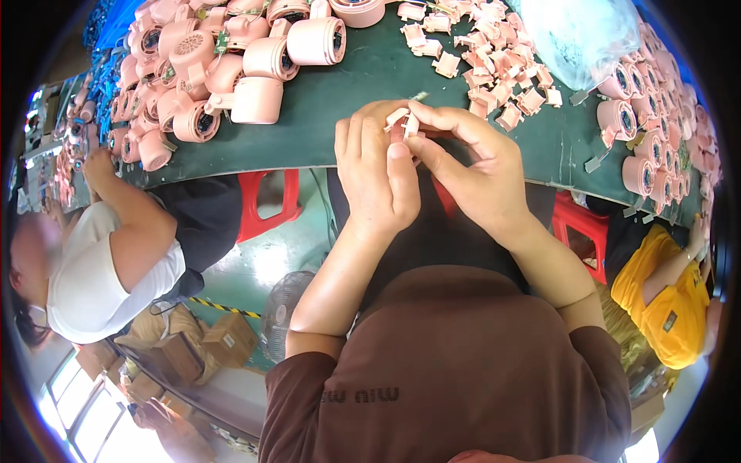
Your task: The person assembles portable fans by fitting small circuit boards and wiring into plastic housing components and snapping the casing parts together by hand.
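Both hands meet over the near edge of the green table (pixel 309 139). Between their fingertips is a small pink plastic bracket (pixel 411 123), shaped like the loose ones on the table. My left hand (pixel 376 174) has its fingers curled around the piece, with the thumb pointing up against it. From the other side, my right hand (pixel 486 170) pinches it between thumb and forefinger. A small pale green strip (pixel 419 97) shows just beyond the fingertips; whether it is attached to the bracket I cannot tell. The fingers hide part of the piece.
Pink fan-like housings (pixel 257 100) are heaped at the left, with several more (pixel 617 119) at the right. Loose pink brackets (pixel 494 69) lie beyond my right hand, beside a clear plastic bag (pixel 579 38). People sit on both sides; red stools (pixel 266 204) stand below the table.
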Demonstrator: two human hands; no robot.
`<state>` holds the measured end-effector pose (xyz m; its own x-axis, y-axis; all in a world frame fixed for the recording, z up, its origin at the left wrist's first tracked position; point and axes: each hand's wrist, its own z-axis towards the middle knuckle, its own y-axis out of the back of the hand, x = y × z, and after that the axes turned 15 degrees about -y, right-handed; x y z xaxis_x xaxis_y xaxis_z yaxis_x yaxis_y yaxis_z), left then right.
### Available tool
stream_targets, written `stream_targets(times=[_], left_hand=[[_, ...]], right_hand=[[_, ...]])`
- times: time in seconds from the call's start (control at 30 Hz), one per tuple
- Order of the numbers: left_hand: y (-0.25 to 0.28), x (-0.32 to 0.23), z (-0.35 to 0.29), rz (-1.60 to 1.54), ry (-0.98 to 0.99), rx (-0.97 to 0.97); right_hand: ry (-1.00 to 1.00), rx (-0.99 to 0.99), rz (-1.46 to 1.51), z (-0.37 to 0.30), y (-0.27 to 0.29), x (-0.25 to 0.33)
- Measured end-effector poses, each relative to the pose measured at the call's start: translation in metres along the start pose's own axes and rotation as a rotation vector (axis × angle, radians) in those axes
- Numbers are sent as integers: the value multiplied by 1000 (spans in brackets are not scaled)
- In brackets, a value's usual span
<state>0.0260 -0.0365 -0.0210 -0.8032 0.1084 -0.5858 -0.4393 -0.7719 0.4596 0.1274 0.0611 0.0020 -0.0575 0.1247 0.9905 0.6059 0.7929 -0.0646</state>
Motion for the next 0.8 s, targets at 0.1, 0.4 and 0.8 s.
stream_targets(times=[0.1, 0.4, 0.8], left_hand=[[-4, 0, -1, 47, -33, -22], [-8, -2, 1, 114, -52, -35], [10, 16, -19, -137, -46, -119]], right_hand=[[124, -93, -139, -1, -3, -6], [336, -268, -325, 1, -11, -12], [238, -264, -566, 11, 83, 24]])
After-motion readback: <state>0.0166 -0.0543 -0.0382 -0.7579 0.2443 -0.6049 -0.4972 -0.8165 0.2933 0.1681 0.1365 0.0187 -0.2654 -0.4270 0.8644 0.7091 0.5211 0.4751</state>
